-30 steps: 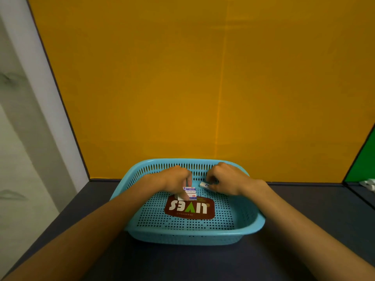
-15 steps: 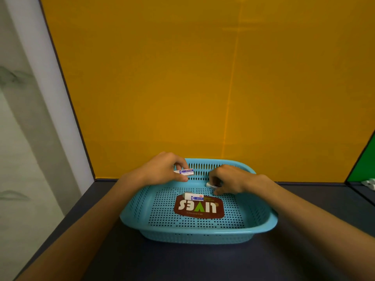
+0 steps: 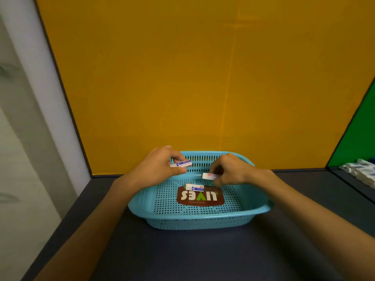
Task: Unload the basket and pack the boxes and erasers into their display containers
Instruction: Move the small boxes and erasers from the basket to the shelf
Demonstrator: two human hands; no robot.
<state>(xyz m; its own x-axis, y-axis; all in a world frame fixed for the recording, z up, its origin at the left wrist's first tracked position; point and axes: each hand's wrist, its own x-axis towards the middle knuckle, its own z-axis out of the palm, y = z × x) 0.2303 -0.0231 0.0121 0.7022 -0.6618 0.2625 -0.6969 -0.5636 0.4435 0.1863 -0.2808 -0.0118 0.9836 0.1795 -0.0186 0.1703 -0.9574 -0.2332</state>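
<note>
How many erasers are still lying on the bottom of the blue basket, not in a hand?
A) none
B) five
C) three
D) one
D: only one eraser lies on the floor of the basket, by the brown label; the left hand pinches another eraser, and the right hand pinches a third.

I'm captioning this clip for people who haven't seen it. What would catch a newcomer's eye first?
Probably the turquoise basket on the dark table, set against a bright orange wall. Above it, the left hand pinches a purple-labelled eraser and the right hand pinches a red-labelled eraser. A third eraser lies on the basket floor beside a brown label.
</note>
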